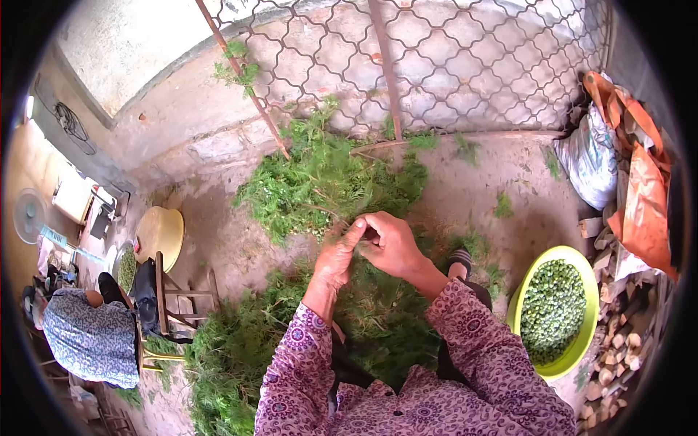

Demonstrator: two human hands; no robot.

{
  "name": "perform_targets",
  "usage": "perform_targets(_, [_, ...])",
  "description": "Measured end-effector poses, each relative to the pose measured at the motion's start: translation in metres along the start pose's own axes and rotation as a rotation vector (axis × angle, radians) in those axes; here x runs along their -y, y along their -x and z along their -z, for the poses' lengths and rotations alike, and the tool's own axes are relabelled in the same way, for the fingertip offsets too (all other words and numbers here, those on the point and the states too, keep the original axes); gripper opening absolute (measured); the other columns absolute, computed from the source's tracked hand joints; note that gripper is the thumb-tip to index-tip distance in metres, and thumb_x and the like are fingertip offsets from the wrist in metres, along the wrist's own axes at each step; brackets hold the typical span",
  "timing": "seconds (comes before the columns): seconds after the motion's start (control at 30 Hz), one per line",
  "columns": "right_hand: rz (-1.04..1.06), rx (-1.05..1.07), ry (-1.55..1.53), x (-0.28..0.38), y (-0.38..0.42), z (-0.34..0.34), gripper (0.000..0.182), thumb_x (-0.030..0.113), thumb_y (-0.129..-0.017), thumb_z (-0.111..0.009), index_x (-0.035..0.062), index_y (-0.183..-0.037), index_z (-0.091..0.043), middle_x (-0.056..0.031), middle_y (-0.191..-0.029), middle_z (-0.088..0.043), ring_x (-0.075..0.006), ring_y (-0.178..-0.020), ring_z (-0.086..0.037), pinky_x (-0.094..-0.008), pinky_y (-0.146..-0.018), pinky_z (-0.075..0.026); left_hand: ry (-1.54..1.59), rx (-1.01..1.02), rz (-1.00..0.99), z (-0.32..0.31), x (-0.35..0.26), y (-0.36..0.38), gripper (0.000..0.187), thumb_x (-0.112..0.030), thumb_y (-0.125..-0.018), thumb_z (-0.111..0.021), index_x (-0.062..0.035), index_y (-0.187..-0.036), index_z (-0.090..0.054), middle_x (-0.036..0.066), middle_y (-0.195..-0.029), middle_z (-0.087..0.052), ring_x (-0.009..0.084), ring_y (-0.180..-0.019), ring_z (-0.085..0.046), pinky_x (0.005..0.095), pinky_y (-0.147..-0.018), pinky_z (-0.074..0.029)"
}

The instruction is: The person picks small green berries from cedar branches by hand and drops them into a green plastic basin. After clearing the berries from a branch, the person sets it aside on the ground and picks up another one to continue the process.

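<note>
My left hand (336, 254) and my right hand (391, 245) meet in front of me, with thumbs and fingers pinched close together. Thin stems of a feathery green plant seem to run from my left hand, but what lies between my fingertips is too small to make out. Just beyond my hands lies a heap of feathery green plants (320, 174) on the ground. More cut greenery (240, 349) is piled by my legs, on the left and beneath my arms.
A yellow-green tub (593, 320) of small green pods or fruits stands right, beside stacked firewood (618, 349). Sacks (592, 163) and orange sheeting (643, 203) lean behind. A metal lattice (436, 65) lines the back. At left are a co-worker (91, 334), a wooden chair (163, 298) and a yellow basin (161, 234).
</note>
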State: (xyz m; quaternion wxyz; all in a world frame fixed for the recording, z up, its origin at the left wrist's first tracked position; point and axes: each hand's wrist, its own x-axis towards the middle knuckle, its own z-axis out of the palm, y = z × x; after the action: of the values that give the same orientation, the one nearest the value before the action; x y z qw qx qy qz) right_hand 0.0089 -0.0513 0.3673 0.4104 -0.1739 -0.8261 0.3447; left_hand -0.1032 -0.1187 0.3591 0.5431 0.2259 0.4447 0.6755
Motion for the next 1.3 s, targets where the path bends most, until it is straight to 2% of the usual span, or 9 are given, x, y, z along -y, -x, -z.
perform_targets(0.07, [-0.017,0.029,-0.104,-0.001,0.000,0.004,0.027,0.003,-0.067,-0.062,0.0017,-0.093,-0.053,-0.0109,-0.080,-0.055,-0.0240,-0.066,-0.057,-0.0320,-0.058,-0.045,-0.074,0.000,-0.006,0.005,-0.004,0.000,0.037,-0.024,-0.079,-0.062,0.0016,-0.105,-0.052,0.009,-0.097,-0.057,0.0164,-0.089,-0.053,0.0297,-0.081,-0.041])
perform_targets(0.13, [-0.223,0.078,-0.650,-0.001,-0.002,0.014,0.029,0.003,-0.073,-0.062,-0.0005,-0.100,-0.053,-0.0070,-0.085,-0.057,-0.0136,-0.071,-0.057,-0.0252,-0.060,-0.046,-0.098,-0.204,-0.007,0.003,-0.013,0.002,0.030,-0.022,-0.081,-0.060,0.0003,-0.099,-0.054,0.010,-0.090,-0.060,0.0163,-0.079,-0.056,0.0285,-0.073,-0.044])
perform_targets(0.17, [-0.287,0.047,-0.632,0.000,-0.003,0.027,0.028,0.003,-0.076,-0.059,-0.0032,-0.102,-0.052,-0.0045,-0.087,-0.057,-0.0085,-0.075,-0.055,-0.0221,-0.062,-0.047,-0.085,-0.130,0.008,0.003,-0.022,0.006,0.022,-0.020,-0.083,-0.057,-0.0009,-0.093,-0.053,0.011,-0.084,-0.061,0.0160,-0.070,-0.056,0.0281,-0.065,-0.045])
perform_targets(0.33, [-0.628,-0.263,-0.819,-0.023,-0.003,0.067,0.016,0.008,-0.078,-0.059,0.0009,-0.093,-0.058,-0.0025,-0.073,-0.059,-0.0077,-0.061,-0.055,-0.0207,-0.056,-0.045,0.038,-0.148,-0.023,0.020,-0.034,0.009,0.018,-0.018,-0.084,-0.055,-0.0026,-0.091,-0.049,0.013,-0.080,-0.061,0.0167,-0.062,-0.055,0.0265,-0.055,-0.046])
perform_targets(0.47, [-0.631,-0.151,-0.764,-0.019,0.006,0.073,0.012,0.007,-0.077,-0.060,0.0010,-0.087,-0.059,-0.0017,-0.073,-0.059,-0.0059,-0.062,-0.054,-0.0200,-0.055,-0.044,0.141,-0.195,-0.063,0.029,-0.035,0.008,0.018,-0.017,-0.084,-0.055,-0.0021,-0.089,-0.047,0.015,-0.080,-0.060,0.0182,-0.062,-0.056,0.0253,-0.053,-0.046])
perform_targets(0.57, [-0.394,-0.010,-0.545,-0.014,0.012,0.056,0.011,0.007,-0.075,-0.063,-0.0005,-0.082,-0.059,-0.0007,-0.072,-0.058,-0.0047,-0.065,-0.052,-0.0199,-0.054,-0.043,0.157,-0.184,-0.054,0.030,-0.032,0.006,0.017,-0.016,-0.083,-0.055,-0.0022,-0.090,-0.046,0.016,-0.080,-0.059,0.0185,-0.061,-0.055,0.0251,-0.052,-0.046])
perform_targets(0.67, [-0.058,-0.063,0.036,-0.010,0.014,0.043,0.019,0.012,-0.067,-0.068,0.0017,-0.078,-0.056,-0.0084,-0.070,-0.053,-0.0207,-0.060,-0.054,-0.0303,-0.054,-0.043,0.154,-0.180,-0.028,0.024,-0.030,0.004,0.017,-0.015,-0.084,-0.054,-0.0022,-0.090,-0.046,0.015,-0.080,-0.059,0.0181,-0.060,-0.054,0.0248,-0.052,-0.046])
perform_targets(0.77, [0.034,-0.050,0.305,-0.002,0.010,0.037,0.024,0.017,-0.066,-0.069,0.0030,-0.080,-0.055,-0.0104,-0.073,-0.051,-0.0260,-0.064,-0.054,-0.0348,-0.055,-0.043,0.134,-0.199,-0.018,0.018,-0.027,0.001,0.015,-0.014,-0.084,-0.053,-0.0028,-0.090,-0.046,0.014,-0.078,-0.058,0.0175,-0.060,-0.054,0.0250,-0.052,-0.045])
perform_targets(1.3, [0.051,-0.048,0.372,-0.011,0.010,0.031,0.017,0.012,-0.065,-0.062,0.0040,-0.071,-0.049,-0.0116,-0.069,-0.048,-0.0309,-0.064,-0.052,-0.0398,-0.055,-0.042,0.055,-0.204,-0.003,0.010,-0.025,0.006,0.019,-0.017,-0.084,-0.054,-0.0011,-0.092,-0.048,0.013,-0.077,-0.058,0.0169,-0.058,-0.052,0.0248,-0.050,-0.044])
